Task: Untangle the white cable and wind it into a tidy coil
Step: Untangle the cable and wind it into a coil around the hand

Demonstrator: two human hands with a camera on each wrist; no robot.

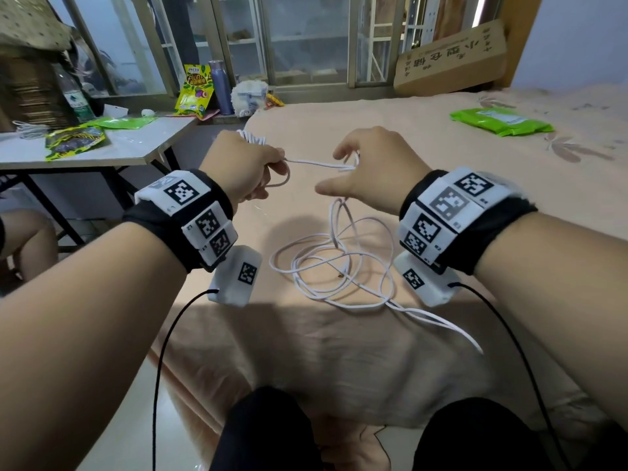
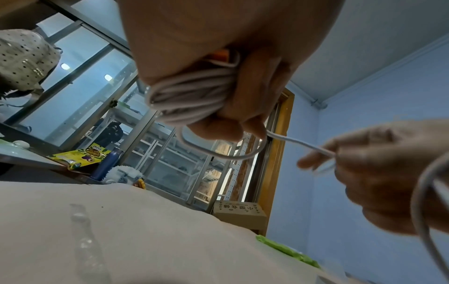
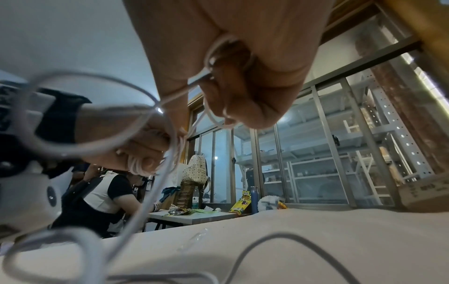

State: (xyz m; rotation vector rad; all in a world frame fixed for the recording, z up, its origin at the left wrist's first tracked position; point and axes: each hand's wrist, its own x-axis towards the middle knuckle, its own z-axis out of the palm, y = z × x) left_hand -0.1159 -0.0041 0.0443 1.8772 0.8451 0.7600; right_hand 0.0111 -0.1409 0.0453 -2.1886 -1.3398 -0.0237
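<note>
My left hand (image 1: 251,164) grips a bundle of several wound turns of the white cable (image 2: 192,98), held above the bed. A short taut run of cable (image 1: 316,163) crosses from it to my right hand (image 1: 367,168), whose curled fingers pinch the strand (image 3: 206,73). Below the right hand the cable drops to a loose tangle of loops (image 1: 336,263) lying on the peach bedsheet (image 1: 441,137). One free end (image 1: 452,329) trails toward the lower right.
A green packet (image 1: 499,122) lies on the bed at the far right. A white folding table (image 1: 142,144) with snack bags stands to the left, with another person (image 3: 102,194) seated beside it. A cardboard box (image 1: 452,62) leans at the window.
</note>
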